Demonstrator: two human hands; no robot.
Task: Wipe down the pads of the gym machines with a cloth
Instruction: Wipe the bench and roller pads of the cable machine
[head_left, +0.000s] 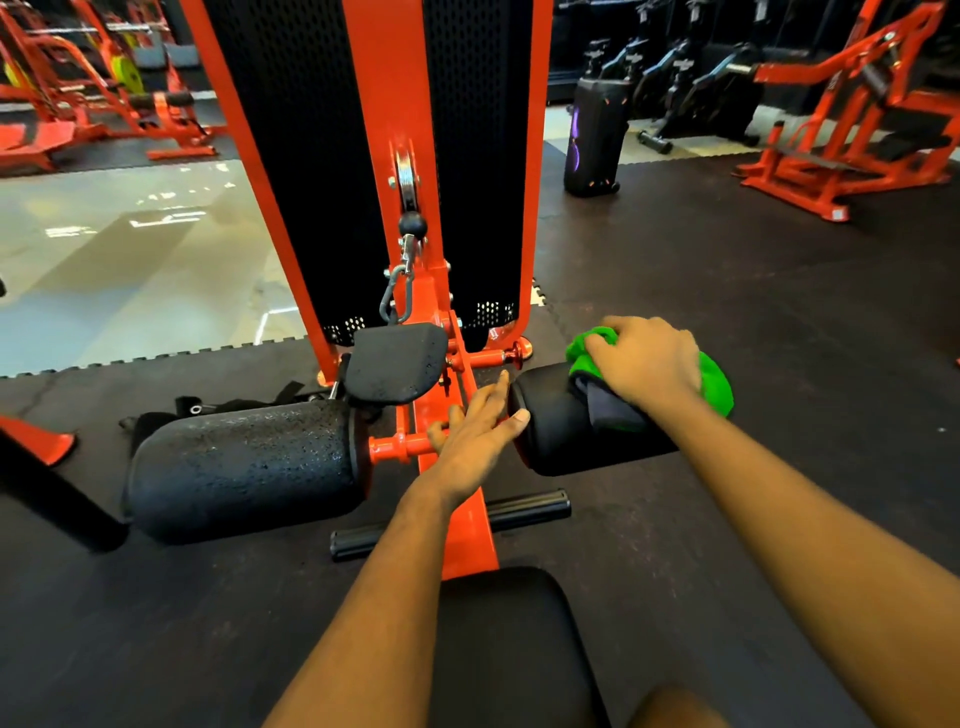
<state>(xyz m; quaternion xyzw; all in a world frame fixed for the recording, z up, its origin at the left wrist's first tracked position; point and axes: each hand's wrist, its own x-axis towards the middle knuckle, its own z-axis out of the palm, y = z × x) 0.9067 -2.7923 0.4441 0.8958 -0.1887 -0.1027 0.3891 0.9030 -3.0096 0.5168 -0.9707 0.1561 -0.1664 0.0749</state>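
Several red machines (852, 130) stand around a gym with dark rubber floor mats (727, 291). Far ahead and to the left of the hands, the mats give way to a pale, glossy floor (130, 260). Far beyond the right hand stand a row of black bikes (691, 88) and a tall black speaker (595, 140).

Straight ahead of both hands rises a red tower (379, 104) with black perforated panels. A metal clip (397, 293) hangs at its base.

The view looks down from a black seat (509, 639), which sits between the person's forearms, nearer than the hands. A red beam (470, 530) runs forward from the seat to the tower and passes under the left wrist.

The right hand (644, 364) grips a bunched green cloth (719, 382), its fingers curled over it. It presses the cloth onto the top of the right roller (550, 431). The cloth lies under this hand and shows beyond it on both sides.

The left hand (478, 431) holds nothing and is relaxed. It rests on the red axle (395, 447) just left of that roller, with the forefinger straight and the thumb touching the roller's end.

Left of the left hand lies the left roller (244, 462), speckled with shiny droplets. Just beyond this hand sits a small pad (395, 364), also speckled. A black bar (530, 506) crosses the beam nearer than both hands.
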